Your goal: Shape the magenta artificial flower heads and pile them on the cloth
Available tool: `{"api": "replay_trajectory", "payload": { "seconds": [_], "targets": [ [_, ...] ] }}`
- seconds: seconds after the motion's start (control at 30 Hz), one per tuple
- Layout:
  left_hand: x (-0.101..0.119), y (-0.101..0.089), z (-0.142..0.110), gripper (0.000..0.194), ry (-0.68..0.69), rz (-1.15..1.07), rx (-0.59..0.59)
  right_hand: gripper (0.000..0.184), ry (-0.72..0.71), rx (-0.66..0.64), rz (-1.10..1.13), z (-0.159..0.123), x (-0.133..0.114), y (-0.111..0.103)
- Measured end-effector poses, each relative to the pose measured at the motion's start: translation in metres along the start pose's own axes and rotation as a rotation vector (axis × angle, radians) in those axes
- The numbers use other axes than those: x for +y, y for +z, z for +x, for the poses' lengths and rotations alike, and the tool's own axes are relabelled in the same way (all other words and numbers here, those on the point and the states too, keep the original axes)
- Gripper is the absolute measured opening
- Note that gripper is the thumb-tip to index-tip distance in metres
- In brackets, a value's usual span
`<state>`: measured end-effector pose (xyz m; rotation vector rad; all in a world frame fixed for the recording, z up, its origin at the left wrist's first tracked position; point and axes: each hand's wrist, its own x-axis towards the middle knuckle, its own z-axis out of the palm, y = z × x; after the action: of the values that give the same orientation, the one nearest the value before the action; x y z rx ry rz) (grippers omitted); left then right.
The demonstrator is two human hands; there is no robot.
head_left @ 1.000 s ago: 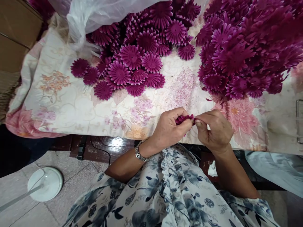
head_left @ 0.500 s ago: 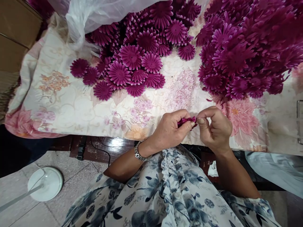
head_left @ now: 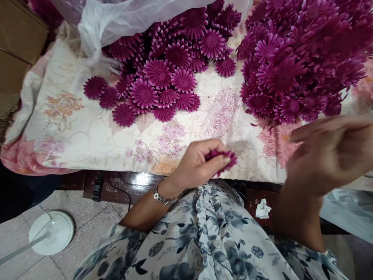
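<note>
A magenta artificial flower head (head_left: 229, 162) is pinched between the thumb and fingers of my left hand (head_left: 199, 163), close to the table's front edge. Part of the flower is covered by the fingers. Off to the right, my right hand (head_left: 332, 151) is lifted and smeared by motion, so its fingers cannot be read. Past my left hand lies a heap of similar flower heads (head_left: 160, 74). A larger, taller heap of loose magenta flower layers (head_left: 285, 74) stands at the back right, beyond my right hand.
Clear plastic sheeting (head_left: 122, 19) lies over the back of the left heap. The table wears a floral cloth (head_left: 96, 136) with magenta specks. Cardboard boxes (head_left: 20, 42) stand at the far left. A round white base (head_left: 52, 232) sits on the floor; crumpled tissue (head_left: 263, 209) lies below the table edge.
My right hand has left the flower and swung to the right. My left hand keeps its pinch and has shifted slightly left, with more of the flower showing.
</note>
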<state>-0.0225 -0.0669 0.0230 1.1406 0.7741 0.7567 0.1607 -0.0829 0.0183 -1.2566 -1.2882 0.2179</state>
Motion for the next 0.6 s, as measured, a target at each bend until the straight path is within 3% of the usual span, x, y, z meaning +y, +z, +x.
{"api": "replay_trajectory", "payload": {
  "seconds": [0.07, 0.23, 0.37, 0.47, 0.6],
  "targets": [
    [0.002, -0.002, 0.006, 0.016, 0.058, -0.017, 0.056, 0.006, -0.074, -0.377, -0.154, 0.001, 0.001, 0.0],
    [-0.002, -0.003, 0.018, 0.018, 0.075, -0.089, 0.095, 0.015, -0.24, -0.315, -0.529, 0.012, 0.026, -0.005],
    [-0.012, 0.0, 0.019, 0.013, 0.131, -0.128, 0.136, 0.025, -0.359, -0.439, -0.771, 0.019, 0.039, -0.008],
    [-0.015, 0.0, 0.019, 0.012, 0.164, -0.106, 0.147, 0.021, -0.373, -0.441, -0.818, 0.015, 0.04, -0.008],
    [-0.017, -0.001, 0.018, 0.009, 0.188, -0.097, 0.145, 0.03, -0.366, -0.514, -0.773, 0.011, 0.032, -0.01]
  ]
}}
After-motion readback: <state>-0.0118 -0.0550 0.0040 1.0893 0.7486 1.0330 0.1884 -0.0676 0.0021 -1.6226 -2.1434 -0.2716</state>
